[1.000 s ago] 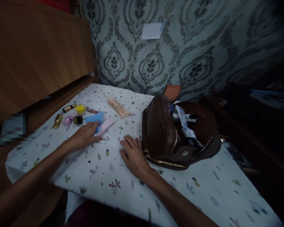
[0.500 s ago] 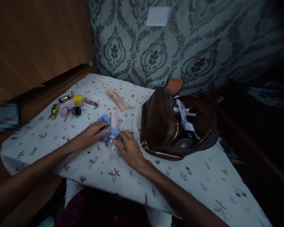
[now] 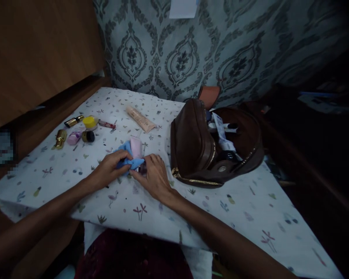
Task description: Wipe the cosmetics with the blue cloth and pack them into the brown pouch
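Printed tablecloth (image 3: 139, 209), damask wallpaper (image 3: 186, 58), both hands' fingers clamped on pink tube (image 3: 135, 147)

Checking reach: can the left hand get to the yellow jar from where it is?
Probably yes. The left hand rests on the blue cloth, and only bare tablecloth lies between it and the yellow jar.

The left hand (image 3: 112, 168) now grips the blue cloth (image 3: 125, 155), dragged with the pink tube (image 3: 135, 147) from beside the small jars toward the desk's middle. The right hand (image 3: 154, 176), flat before, now pinches the tube's cap end.
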The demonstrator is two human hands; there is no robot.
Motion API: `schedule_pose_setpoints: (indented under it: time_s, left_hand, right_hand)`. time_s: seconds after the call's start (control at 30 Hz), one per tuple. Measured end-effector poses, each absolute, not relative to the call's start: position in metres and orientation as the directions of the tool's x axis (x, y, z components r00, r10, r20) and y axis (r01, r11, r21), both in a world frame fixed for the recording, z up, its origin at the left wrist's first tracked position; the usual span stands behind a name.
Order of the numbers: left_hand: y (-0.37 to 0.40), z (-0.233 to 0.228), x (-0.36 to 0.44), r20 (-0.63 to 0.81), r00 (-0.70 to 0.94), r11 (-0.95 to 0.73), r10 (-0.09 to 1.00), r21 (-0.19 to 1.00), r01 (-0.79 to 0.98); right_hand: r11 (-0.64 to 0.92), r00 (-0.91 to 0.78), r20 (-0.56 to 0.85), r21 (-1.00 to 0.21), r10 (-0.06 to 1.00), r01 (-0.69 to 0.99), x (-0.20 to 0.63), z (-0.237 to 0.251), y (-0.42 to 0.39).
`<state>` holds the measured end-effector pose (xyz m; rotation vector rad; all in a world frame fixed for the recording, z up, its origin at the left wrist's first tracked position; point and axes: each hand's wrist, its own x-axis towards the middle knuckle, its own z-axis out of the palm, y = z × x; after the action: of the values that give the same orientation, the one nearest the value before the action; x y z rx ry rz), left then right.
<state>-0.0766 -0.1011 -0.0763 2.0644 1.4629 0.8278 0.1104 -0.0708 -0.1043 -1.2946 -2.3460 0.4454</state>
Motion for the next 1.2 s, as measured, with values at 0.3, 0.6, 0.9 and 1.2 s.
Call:
schedule_pose_setpoints:
  time_s: [0.3,0.6,0.9,1.2]
  left_hand:
    - [-0.1,-0.075,-0.057,0.378,0.448,-0.586,0.81,0.485,0.65]
    - [-0.075,-0.08,-0.083,0.354,0.514,-0.62,0.781,0.342,0.706]
    - [-0.061,-0.095,-0.137,0.327,0.191,-0.321,0.925,0.411,0.853]
    - [-0.058,-0.096,-0.138,0.307,0.138,-0.253,0.942,0.375,0.892]
  right_hand:
    - [0.539,-0.511,0.232,-0.578,0.828,0.613,0.118,-0.109,-0.072]
    - [0.41,-0.391,0.239,-0.797,0.889,0.443,0.12,-0.117,-0.073]
    - [0.517,-0.458,0.31,-0.73,0.833,0.447,0.125,-0.112,-0.075]
    - [0.504,-0.469,0.294,-0.753,0.833,0.424,0.125,-0.111,-0.075]
